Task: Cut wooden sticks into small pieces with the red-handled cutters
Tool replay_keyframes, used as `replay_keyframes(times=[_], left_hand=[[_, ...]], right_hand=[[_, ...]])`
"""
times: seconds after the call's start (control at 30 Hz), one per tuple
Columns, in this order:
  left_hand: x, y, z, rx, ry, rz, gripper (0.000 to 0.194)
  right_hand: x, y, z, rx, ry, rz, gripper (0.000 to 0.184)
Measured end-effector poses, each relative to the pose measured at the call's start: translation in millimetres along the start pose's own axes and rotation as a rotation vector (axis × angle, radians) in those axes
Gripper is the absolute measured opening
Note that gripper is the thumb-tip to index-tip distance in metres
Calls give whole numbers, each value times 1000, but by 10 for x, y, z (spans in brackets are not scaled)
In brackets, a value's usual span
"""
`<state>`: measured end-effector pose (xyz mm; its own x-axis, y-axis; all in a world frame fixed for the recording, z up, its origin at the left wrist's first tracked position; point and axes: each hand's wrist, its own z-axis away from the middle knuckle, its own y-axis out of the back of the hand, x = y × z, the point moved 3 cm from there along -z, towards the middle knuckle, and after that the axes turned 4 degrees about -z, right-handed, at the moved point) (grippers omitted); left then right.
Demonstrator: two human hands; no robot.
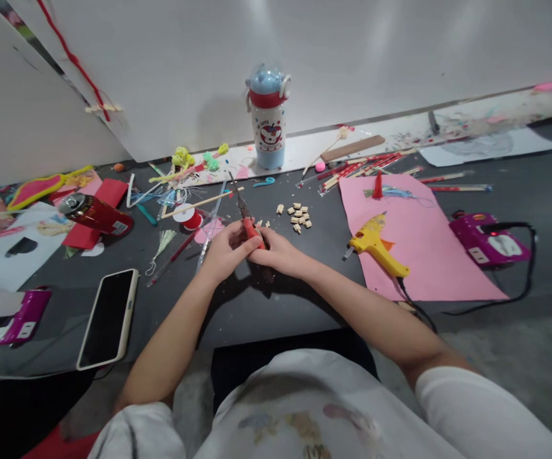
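In front of my body, both of my hands meet around long-nose pliers (241,205) with red handles, whose dark, narrow nose points up and away. My left hand (225,252) is closed at the left side of the handles, its thumb against the red grip. From the right, my right hand (278,250) wraps the same handles; its fingers are partly hidden. A thin wooden stick (197,204) lies just left of the nose. Short cut stick pieces (299,215) lie in a loose group beyond my right hand.
A yellow glue gun (378,245) rests on pink paper (429,274) beside a purple power box (489,239). Behind stands a bottle (269,121). A phone (108,319), a red can (97,213), a thread spool (190,217) and craft scraps lie left. Chopsticks (366,167) lie at the back.
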<state>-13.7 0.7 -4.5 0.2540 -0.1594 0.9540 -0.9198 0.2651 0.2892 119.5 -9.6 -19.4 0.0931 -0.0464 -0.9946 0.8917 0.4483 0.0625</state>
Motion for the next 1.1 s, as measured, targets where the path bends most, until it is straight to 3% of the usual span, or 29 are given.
replay_keyframes(times=[0.2,0.8,0.97,1.03,1.1], left_hand=[[27,-15,5,-2,22,116,44],[24,-15,-6,27,2,90,42],[18,-4,-8,23,-10,4,49],[35,54,17,69,-73,-96,52],[80,158,61,230,-173,-288,47]], right_hand=[[-15,-17,4,-8,27,-9,44],[44,-9,-18,9,35,25,42],[-16,3,-2,-13,32,24,37],[-30,18,26,-7,-16,71,41],[-50,35,58,-1,-41,141,47]])
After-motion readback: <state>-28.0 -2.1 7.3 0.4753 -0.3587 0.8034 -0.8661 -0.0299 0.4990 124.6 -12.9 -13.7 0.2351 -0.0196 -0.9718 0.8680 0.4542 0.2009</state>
